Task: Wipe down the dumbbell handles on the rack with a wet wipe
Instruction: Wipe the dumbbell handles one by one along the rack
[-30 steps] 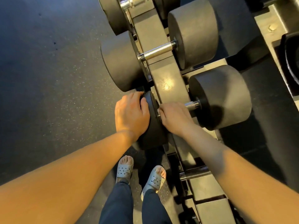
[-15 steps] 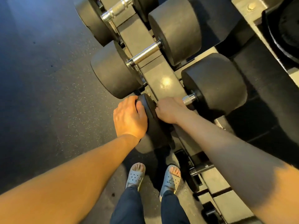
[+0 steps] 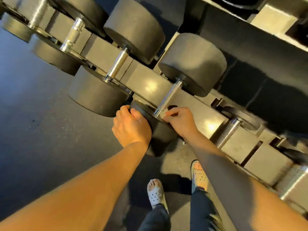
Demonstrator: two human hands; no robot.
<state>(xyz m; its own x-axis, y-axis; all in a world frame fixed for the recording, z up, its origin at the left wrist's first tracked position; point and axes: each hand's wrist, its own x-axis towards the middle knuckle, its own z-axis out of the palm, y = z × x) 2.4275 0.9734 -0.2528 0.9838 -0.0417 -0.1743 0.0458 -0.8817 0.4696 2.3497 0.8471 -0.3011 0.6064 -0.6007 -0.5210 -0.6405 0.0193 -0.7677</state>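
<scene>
This is a gym, in the part with the weights. A long row of big dumbbells (image 3: 135, 29) lies side by side on a low rack (image 3: 150, 85). Each one has two fat, round, black ends and a shiny metal handle (image 3: 169, 97) in the middle. The nearest handle has a rough, bumpy grip. The rack is grey steel, and the weights rest across it one after the other. The floor (image 3: 41, 130) is dark rubber with tiny pale specks, the kind gyms lay under heavy weights.
</scene>
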